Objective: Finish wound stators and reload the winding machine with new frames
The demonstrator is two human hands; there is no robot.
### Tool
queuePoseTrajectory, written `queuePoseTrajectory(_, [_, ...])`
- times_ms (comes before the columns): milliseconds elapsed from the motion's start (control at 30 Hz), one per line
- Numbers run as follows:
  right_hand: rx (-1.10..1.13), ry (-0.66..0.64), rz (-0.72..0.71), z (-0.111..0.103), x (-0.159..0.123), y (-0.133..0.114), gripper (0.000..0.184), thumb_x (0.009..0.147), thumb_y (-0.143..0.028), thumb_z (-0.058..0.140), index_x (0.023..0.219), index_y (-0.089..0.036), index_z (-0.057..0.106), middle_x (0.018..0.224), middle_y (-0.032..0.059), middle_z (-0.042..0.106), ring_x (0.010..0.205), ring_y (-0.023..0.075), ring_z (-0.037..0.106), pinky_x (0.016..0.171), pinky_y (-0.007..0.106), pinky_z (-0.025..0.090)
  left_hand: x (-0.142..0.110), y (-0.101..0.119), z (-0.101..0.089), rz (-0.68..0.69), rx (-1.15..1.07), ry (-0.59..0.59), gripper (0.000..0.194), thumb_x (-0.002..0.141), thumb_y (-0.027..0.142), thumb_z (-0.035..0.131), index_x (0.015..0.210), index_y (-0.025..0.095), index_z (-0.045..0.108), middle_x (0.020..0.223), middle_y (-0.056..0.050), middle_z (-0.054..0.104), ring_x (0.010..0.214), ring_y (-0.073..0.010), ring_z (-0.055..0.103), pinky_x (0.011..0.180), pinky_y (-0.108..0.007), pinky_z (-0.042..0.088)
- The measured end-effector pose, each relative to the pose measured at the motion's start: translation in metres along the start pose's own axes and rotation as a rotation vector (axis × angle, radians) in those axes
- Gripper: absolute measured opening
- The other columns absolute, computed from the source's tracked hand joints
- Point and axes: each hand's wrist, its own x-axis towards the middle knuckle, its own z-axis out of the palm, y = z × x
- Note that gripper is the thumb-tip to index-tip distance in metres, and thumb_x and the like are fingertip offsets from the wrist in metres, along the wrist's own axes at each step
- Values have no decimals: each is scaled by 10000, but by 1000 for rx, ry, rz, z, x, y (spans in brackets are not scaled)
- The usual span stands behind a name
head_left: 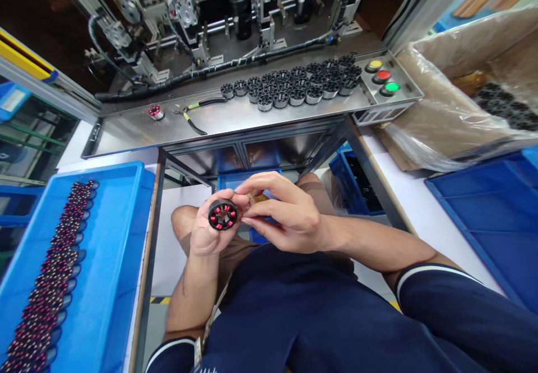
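Note:
My left hand (204, 232) grips a small black ring-shaped part wound with red wire, a wound stator (222, 214), with its open face turned toward me. My right hand (282, 211) is closed in a pinch right beside the stator; its fingertips touch the part's right edge and a small tan piece (255, 198) shows between the fingers. Both hands are held over my lap, below the steel machine shelf (235, 116).
A blue tray (115, 238) at left holds several wound stators in a long row (50, 283). On the shelf lie several empty black cores (294, 84), one wound stator (156, 112) and cutters (194, 113). Yellow, red and green buttons (382, 75) sit at right. A blue bin (496, 210) and a plastic-lined box (462, 82) stand at right.

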Motion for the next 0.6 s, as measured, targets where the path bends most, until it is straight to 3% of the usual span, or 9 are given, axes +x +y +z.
queuePoseTrajectory(167, [20, 10, 57, -2, -2, 6, 103, 899, -131, 678, 984, -175, 639, 1125, 137, 663, 1083, 230, 645, 897, 406, 566, 4, 19, 4, 90, 46, 8, 454, 809, 555, 729, 1186, 305, 688, 1027, -71, 768, 919, -225, 753, 744, -326, 637])
queuePoseTrajectory(300, [173, -1, 172, -2, -1, 12, 326, 839, -316, 802, 1082, -179, 631, 1117, 117, 665, 1045, 224, 647, 904, 393, 549, 3, 38, 7, 264, 518, 169, 481, 756, 229, 829, 1217, 249, 695, 1132, -71, 755, 1048, -230, 722, 935, -359, 597])
queuePoseTrajectory(367, [257, 9, 207, 2, 0, 14, 417, 780, -399, 852, 1053, -178, 627, 1023, 85, 670, 966, 205, 649, 861, 363, 550, 1, 42, 9, 347, 691, 224, 551, 741, 166, 826, 1264, 252, 673, 1150, -58, 752, 1033, -225, 724, 947, -370, 594])
queuePoseTrajectory(467, [300, 33, 253, 9, 3, 13, 332, 798, -384, 840, 937, -175, 624, 880, 37, 648, 830, 162, 627, 771, 310, 537, -1, 45, 10, 410, 794, 218, 625, 750, 138, 805, 1337, 249, 620, 1162, -54, 752, 975, -219, 738, 874, -355, 625])
queuePoseTrajectory(600, [281, 19, 287, 13, 8, 7, 195, 901, -328, 741, 846, -176, 632, 789, 18, 639, 722, 131, 601, 672, 270, 506, -2, 47, 10, 474, 870, 213, 554, 781, 95, 747, 1305, 242, 642, 1160, -45, 754, 990, -214, 738, 885, -351, 636])
